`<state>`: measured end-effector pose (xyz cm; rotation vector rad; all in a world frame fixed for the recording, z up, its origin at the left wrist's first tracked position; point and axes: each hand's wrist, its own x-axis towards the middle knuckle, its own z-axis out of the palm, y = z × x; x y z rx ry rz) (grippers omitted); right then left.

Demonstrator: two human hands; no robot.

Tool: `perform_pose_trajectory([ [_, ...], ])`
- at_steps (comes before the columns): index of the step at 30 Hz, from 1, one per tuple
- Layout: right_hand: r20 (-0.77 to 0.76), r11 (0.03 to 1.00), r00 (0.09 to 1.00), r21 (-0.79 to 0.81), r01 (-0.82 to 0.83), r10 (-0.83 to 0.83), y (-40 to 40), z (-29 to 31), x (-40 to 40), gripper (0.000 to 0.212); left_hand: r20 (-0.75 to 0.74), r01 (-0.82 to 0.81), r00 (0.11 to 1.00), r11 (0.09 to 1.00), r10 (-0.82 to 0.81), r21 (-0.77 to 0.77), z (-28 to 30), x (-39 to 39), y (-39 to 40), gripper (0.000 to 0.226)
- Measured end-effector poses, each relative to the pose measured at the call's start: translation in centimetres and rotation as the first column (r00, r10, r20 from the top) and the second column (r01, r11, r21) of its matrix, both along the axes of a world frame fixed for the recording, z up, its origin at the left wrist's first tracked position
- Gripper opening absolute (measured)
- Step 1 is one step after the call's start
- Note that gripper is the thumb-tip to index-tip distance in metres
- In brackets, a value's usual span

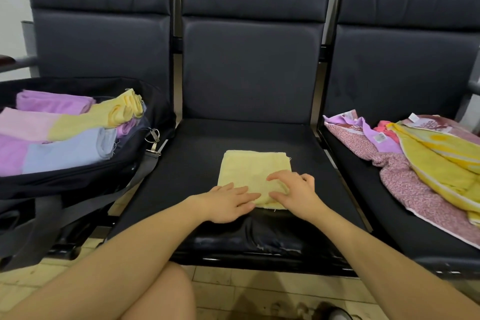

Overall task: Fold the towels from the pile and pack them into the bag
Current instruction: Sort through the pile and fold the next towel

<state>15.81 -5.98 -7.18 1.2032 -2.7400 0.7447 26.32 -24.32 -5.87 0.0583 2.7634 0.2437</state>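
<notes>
A pale yellow towel lies folded into a square on the middle black seat. My left hand rests flat on its near left edge with straight fingers. My right hand lies on the near right part, fingers spread and slightly bent over a small ridge of cloth. A black bag stands open on the left seat, holding several folded towels in purple, pink, yellow and blue. The unfolded pile of pink, purple and yellow towels lies on the right seat.
Three joined black padded seats with tall backrests fill the view. The bag's grey strap with metal clips hangs over the gap between the left and middle seats. Tiled floor shows below, along with my knee near the seat's front edge.
</notes>
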Motion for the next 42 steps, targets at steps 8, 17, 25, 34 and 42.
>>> perform_pose_trajectory([
  [8, -0.231, 0.965, 0.964, 0.252, -0.071, 0.132, 1.4, 0.0, 0.0, 0.029, -0.135, 0.093, 0.986, 0.993, -0.102, -0.068, 0.4, 0.9, -1.8, 0.048],
  [17, -0.27, 0.997, 0.962, 0.067, -0.025, 0.042, 2.1, -1.1, -0.1, 0.011, -0.194, 0.158, 0.967, 0.986, -0.167, -0.06, -0.4, 0.6, -2.4, 0.047],
  [25, -0.147, 0.969, 0.986, 0.245, -0.046, 0.084, 2.4, -0.7, 0.2, 0.029, -0.198, 0.055, 0.98, 0.987, -0.023, 0.154, -0.8, 0.0, -2.4, 0.041],
  [34, -0.108, 0.947, 0.988, 0.311, -0.075, 0.114, -0.3, -0.8, -1.3, 0.018, -0.298, -0.017, 0.951, 0.981, 0.075, 0.193, -2.2, -1.8, -2.8, 0.038],
  [42, 0.158, 0.996, 0.986, 0.077, 0.039, -0.051, -0.5, 0.5, -3.1, 0.019, -0.328, -0.06, 0.93, 0.949, 0.166, 0.308, -2.9, -2.5, -3.9, 0.044],
])
